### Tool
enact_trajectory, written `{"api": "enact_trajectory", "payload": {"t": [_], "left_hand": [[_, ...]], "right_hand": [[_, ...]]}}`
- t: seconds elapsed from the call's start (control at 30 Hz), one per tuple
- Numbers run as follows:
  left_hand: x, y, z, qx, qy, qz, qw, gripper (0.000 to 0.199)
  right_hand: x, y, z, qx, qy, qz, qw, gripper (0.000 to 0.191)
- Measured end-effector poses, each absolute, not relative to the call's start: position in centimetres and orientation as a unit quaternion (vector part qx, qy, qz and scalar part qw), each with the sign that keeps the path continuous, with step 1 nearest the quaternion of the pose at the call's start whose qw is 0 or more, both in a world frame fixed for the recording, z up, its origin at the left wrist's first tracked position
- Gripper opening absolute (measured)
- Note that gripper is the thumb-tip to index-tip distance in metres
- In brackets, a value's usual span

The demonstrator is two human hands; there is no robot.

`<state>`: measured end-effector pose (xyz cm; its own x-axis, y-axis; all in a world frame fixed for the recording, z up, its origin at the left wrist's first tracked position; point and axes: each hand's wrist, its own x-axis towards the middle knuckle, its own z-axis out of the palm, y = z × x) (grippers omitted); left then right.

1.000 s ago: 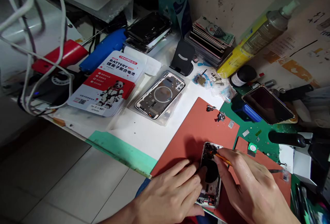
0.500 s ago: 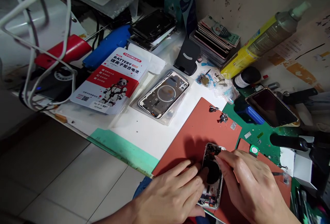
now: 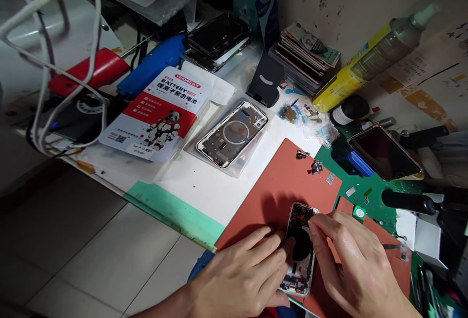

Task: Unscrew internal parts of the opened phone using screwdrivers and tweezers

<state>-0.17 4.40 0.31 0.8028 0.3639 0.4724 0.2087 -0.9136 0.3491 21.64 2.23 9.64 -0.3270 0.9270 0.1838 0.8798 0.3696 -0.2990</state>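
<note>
An opened phone housing [image 3: 302, 244] lies on a reddish-brown mat [image 3: 276, 181], its inner parts and a round black pad showing. My left hand [image 3: 244, 271] grips its left side, the fingers bent over the edge and the thumb low near the bottom end. Over the upper right edge of the housing, my right hand [image 3: 356, 254] is closed in a pinch of thumb and forefinger. Whatever lies between those fingertips is too small or hidden to make out. Small metal phone parts [image 3: 316, 166] rest on the mat above.
A second phone back shell [image 3: 232, 135] lies in a clear tray, beside a battery package [image 3: 157, 113]. A dark-screened phone [image 3: 385, 152] leans at the right, near a yellow spray can [image 3: 369, 59]. White cables [image 3: 46, 64] hang at the left. The table edge [image 3: 171, 223] borders the tiled floor.
My right hand's pinched fingertips have shifted slightly to the right, toward the housing's edge. My left hand and the housing stay nearly in place.
</note>
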Motion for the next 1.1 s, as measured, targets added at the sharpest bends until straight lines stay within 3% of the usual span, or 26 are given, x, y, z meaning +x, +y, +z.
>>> {"api": "enact_trajectory", "payload": {"t": [0.3,1.1], "left_hand": [[-0.14,4.37,0.41,0.935,0.156,0.285,0.141,0.035],[-0.11,4.37,0.44,0.926,0.169,0.307,0.140,0.036]], "right_hand": [[21.82,2.02,9.11,-0.568,-0.805,0.046,0.164,0.028],[21.74,1.95,8.76,-0.572,-0.798,0.021,0.189,0.023]]}}
